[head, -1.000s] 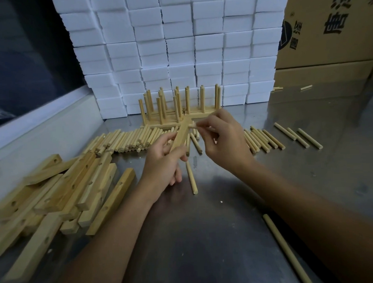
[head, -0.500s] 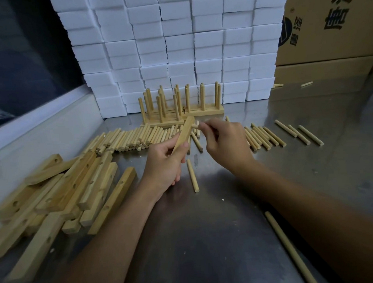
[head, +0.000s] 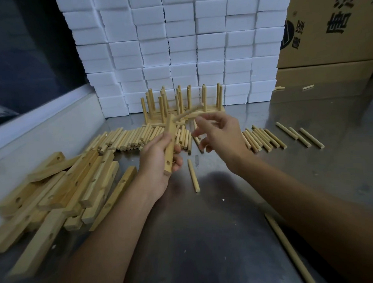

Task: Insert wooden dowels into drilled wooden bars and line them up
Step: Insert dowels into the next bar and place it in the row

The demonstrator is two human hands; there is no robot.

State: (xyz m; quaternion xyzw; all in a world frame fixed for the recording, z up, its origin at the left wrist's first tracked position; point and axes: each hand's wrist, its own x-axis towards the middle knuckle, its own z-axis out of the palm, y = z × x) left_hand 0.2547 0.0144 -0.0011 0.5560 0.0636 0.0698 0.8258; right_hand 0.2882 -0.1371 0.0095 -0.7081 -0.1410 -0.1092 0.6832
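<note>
In the head view, the left hand is wrapped around the lower half of a drilled wooden bar, held above the steel table near the middle of the scene. The bar's long axis runs near to far, standing steeply with its top end tipped away from the person, and an empty hole shows near its lower end. A dowel sticks out of the bar's upper part, its long axis slanting up and to the right toward the far side; it looks seated in the top hole, though blur makes that uncertain. The right hand hovers just right of the bar with fingers loosely spread and holds nothing that can be made out. On progress, I judge the job partly done: a row of finished bars with upright dowels stands lined up at the far side against stacked white foam blocks. Much remains, since a pile of undrilled-looking and drilled bars lies at the left, loose dowels lie in rows across the middle and right, and one single dowel lies near the held bar. The held bar probably needs its lower hole filled before joining the row.
</note>
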